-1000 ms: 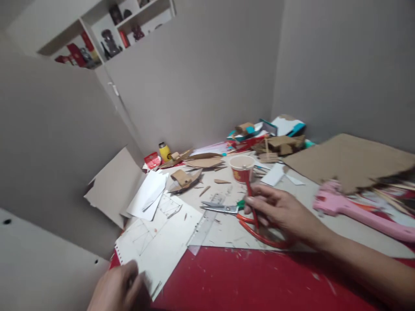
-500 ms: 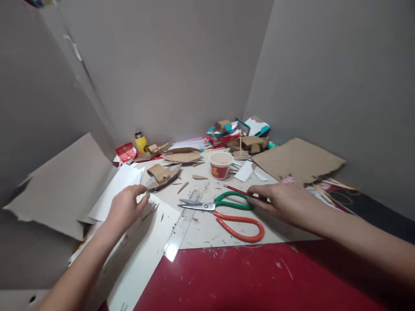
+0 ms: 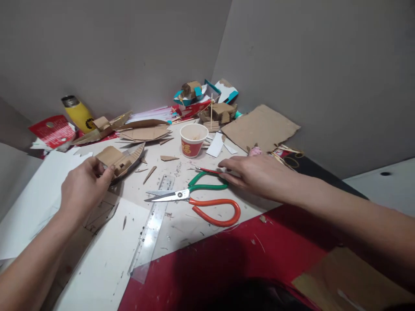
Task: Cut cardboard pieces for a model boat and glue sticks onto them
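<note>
The left hand (image 3: 83,186) grips the near end of a small brown cardboard boat model (image 3: 121,160), fingers closed on its edge, toward the left side of the desk (image 3: 246,255). The model rests on a pale work sheet (image 3: 188,220) that covers the desk's middle.

The right hand (image 3: 256,172) lies flat and spread, fingers extended, on a thin red pencil (image 3: 207,170) beside the green handle loop of the green-and-orange scissors (image 3: 197,199). Whether the fingers actually pinch the pencil cannot be determined. The scissors lie shut, blades pointing left, between the two hands.

A clear plastic ruler (image 3: 152,224) runs diagonally from the scissor blades to the near edge of the sheet and overhangs it. A red-and-white paper cup (image 3: 193,139) stands upright behind the scissors.

A torn brown cardboard panel (image 3: 259,127) lies toward the far right edge. A yellow bottle (image 3: 78,113) occupies the far left corner. Open room: the red desk surface along the near edge.
</note>
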Available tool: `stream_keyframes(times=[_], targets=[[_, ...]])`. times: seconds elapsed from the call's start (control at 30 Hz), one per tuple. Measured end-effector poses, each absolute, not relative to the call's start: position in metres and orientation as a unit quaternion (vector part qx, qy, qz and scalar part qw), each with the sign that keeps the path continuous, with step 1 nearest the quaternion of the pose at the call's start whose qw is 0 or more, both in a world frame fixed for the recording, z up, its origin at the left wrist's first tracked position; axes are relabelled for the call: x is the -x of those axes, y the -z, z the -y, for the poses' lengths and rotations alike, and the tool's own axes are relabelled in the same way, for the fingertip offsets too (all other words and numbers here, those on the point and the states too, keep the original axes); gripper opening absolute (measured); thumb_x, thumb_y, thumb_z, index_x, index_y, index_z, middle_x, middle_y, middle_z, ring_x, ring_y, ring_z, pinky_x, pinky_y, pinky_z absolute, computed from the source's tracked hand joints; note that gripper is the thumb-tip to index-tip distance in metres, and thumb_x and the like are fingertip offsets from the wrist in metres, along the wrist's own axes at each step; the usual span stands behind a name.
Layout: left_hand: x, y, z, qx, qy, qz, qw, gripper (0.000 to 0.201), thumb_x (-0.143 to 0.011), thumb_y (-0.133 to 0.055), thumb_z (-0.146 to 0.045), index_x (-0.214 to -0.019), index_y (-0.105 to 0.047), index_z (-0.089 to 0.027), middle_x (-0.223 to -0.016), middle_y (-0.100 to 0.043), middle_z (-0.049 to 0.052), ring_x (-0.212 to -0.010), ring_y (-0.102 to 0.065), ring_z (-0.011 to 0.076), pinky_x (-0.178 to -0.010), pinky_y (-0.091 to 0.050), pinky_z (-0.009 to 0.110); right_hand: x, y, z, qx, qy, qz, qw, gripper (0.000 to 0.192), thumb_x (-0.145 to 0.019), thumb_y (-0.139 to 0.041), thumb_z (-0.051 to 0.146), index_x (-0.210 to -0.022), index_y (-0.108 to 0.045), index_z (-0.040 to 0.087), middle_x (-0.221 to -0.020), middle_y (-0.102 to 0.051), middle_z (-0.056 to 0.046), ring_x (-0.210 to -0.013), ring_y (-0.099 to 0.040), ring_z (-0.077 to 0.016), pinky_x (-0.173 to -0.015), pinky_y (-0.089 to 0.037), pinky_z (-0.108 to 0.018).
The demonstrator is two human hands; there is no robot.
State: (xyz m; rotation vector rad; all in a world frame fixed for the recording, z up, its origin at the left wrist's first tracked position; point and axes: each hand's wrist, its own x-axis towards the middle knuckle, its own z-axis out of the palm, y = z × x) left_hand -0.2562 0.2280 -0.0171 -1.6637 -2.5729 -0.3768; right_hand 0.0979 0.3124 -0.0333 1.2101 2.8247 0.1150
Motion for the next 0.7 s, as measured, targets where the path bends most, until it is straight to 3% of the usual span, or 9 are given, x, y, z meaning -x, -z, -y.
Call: stream_keyframes(times=[0.17, 0.4, 0.53, 0.7], targets=[[0.254, 0.021, -0.237, 0.511, 0.173, 0.841, -0.034, 0.032, -0.078, -0.058, -0.047, -0.067, -0.049, -0.018, -0.058, -0.051, -0.004, -0.051, -0.042, 0.0109, -0.051, -0.027, 0.024, -0.098, 0.031, -0.308, -0.394, -0.044, -0.918, 0.027, 0.024, -0.09, -0.043, 0.034, -0.094, -0.062, 0.02, -0.082, -0.067, -0.007, -0.059, -0.052, -0.0171, -0.059, -0.028, -0.032], [0.259, 0.029, -0.244, 0.481, 0.288, 0.823, -0.089, 0.028, -0.07, -0.067, -0.037, -0.061, -0.046, -0.021, -0.049, -0.049, -0.006, -0.046, -0.042, 0.0105, -0.046, -0.028, 0.023, -0.099, 0.033, -0.316, -0.399, -0.021, -0.915, 0.055, 0.017, -0.09, -0.046, 0.025, -0.089, -0.063, 0.021, -0.077, -0.07, -0.005, -0.058, -0.054, -0.0174, -0.056, -0.027, -0.031], [0.265, 0.032, -0.243, 0.467, 0.429, 0.753, -0.178, 0.029, -0.067, -0.068, -0.032, -0.061, -0.043, -0.02, -0.047, -0.047, -0.007, -0.044, -0.042, 0.0088, -0.044, -0.031, 0.02, -0.101, 0.038, -0.32, -0.389, -0.041, -0.92, -0.019, 0.023, -0.092, -0.042, 0.028, -0.087, -0.064, 0.021, -0.072, -0.068, -0.007, -0.058, -0.056, -0.0202, -0.055, -0.028, -0.032], [0.268, 0.025, -0.237, 0.44, 0.535, 0.693, -0.199, 0.033, -0.069, -0.07, -0.035, -0.064, -0.041, -0.02, -0.055, -0.05, -0.007, -0.047, -0.045, 0.0083, -0.044, -0.032, 0.018, -0.091, 0.032, -0.313, -0.351, 0.001, -0.926, -0.14, 0.023, -0.091, -0.045, 0.028, -0.087, -0.066, 0.023, -0.069, -0.068, -0.006, -0.056, -0.058, -0.0182, -0.055, -0.034, -0.032]])
